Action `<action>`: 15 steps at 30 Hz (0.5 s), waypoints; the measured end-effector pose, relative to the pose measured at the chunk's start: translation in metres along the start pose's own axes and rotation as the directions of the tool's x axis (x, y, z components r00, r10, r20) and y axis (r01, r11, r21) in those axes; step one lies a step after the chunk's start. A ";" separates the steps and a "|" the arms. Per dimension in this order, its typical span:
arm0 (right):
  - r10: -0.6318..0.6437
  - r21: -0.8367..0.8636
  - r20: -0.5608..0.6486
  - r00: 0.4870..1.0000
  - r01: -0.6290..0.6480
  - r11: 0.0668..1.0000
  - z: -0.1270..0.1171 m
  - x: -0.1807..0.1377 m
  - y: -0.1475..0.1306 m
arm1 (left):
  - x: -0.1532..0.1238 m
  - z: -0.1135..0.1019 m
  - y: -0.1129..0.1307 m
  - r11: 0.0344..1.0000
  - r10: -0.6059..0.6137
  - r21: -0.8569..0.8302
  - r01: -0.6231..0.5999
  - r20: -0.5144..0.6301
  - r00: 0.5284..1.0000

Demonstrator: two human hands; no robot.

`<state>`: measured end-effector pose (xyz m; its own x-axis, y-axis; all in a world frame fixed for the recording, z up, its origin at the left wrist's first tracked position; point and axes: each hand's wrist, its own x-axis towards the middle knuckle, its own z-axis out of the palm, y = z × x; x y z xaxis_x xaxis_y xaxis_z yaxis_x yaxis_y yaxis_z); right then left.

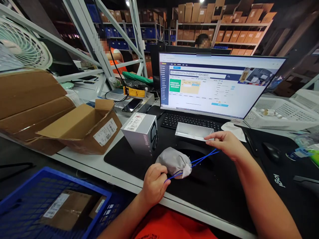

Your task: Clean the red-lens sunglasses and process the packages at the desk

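A small grey drawstring pouch [173, 162] lies on the black desk mat [219, 186], bulging with something inside. Its blue cords [201, 158] are pulled out to both sides. My left hand [154, 184] is closed on the cord end at the pouch's near left. My right hand [225, 143] pinches the other cord ends to the right, holding them taut. Just behind the pouch stands a grey product box [141, 132].
A monitor [216, 84] and keyboard [190, 122] stand behind the mat. An open cardboard box [86, 127] lies left, a blue crate [50, 202] below the desk edge, a mouse [272, 151] at right, white baskets [281, 114] far right. Other people sit behind.
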<state>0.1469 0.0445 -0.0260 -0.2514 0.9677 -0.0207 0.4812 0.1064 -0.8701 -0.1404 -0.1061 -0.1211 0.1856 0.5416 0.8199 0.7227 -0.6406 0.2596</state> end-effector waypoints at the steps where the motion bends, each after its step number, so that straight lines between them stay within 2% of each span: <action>1: 0.017 -0.032 -0.024 1.000 -0.018 0.999 -0.002 0.004 0.005 | -0.001 0.001 0.001 1.000 0.031 -0.002 -0.031 0.011 0.999; 5: 0.027 -0.117 -0.091 0.995 -0.038 0.992 -0.004 0.015 0.016 | -0.004 0.004 0.005 0.994 0.107 -0.003 -0.107 0.043 0.993; 6: 0.030 -0.117 -0.104 0.994 -0.042 0.992 -0.005 0.016 0.017 | -0.005 0.006 0.006 0.996 0.088 -0.008 -0.087 0.048 0.995; 8: 0.039 -0.081 -0.128 0.991 -0.050 0.995 -0.008 0.017 0.017 | -0.008 0.010 0.007 0.999 -0.034 -0.014 0.035 0.056 0.998; 10: 0.035 0.032 -0.112 0.993 -0.032 0.999 -0.011 0.015 0.014 | -0.011 0.014 0.009 0.972 -0.226 -0.044 0.229 0.068 0.972; 12: 0.026 0.240 -0.074 0.997 -0.007 0.971 -0.012 0.012 0.008 | -0.011 0.018 0.010 0.911 -0.385 -0.121 0.394 0.091 0.919; 13: 0.026 0.358 -0.062 0.998 -0.002 0.934 -0.011 0.010 0.005 | -0.009 0.019 0.010 0.884 -0.425 -0.165 0.437 0.104 0.899; 15: 0.036 0.558 -0.062 0.997 0.004 0.830 -0.006 0.003 -0.003 | -0.003 0.021 0.009 0.865 -0.430 -0.225 0.449 0.130 0.893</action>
<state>0.1495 0.0486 -0.0209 -0.1810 0.9832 -0.0218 -0.0705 -0.0351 -0.9969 -0.1206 -0.1020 -0.1315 -0.0584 0.8301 0.5546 0.5585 -0.4333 0.7073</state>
